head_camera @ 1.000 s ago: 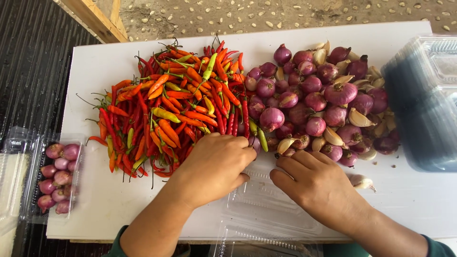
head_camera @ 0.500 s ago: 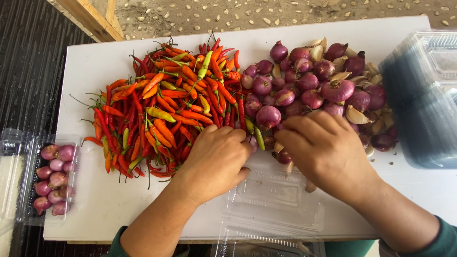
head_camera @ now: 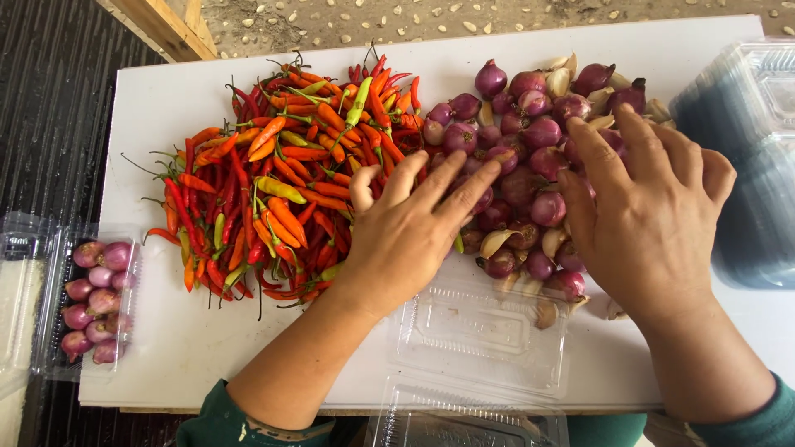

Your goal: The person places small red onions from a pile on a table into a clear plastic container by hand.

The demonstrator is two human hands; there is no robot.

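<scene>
My left hand [head_camera: 411, 225] lies flat with fingers spread where the heap of red, orange and green chillies [head_camera: 281, 174] meets the pile of purple shallots [head_camera: 530, 136]; its fingertips touch the shallots. My right hand [head_camera: 650, 211] rests palm down, fingers apart, on the right part of the shallot pile. Neither hand visibly holds anything. An open clear plastic clamshell box [head_camera: 480, 331] lies empty on the white table [head_camera: 174, 91] just below both hands.
A clear box filled with shallots [head_camera: 93, 300] sits at the table's left edge. Stacked clear plastic boxes [head_camera: 745, 124] stand at the right. A few garlic cloves [head_camera: 546, 313] lie loose near the pile. Wooden beam [head_camera: 161, 25] and gravel lie beyond the table.
Both hands have moved up and to the right, from the near edge of the heaps onto the shallots. Their fingers are now spread flat.
</scene>
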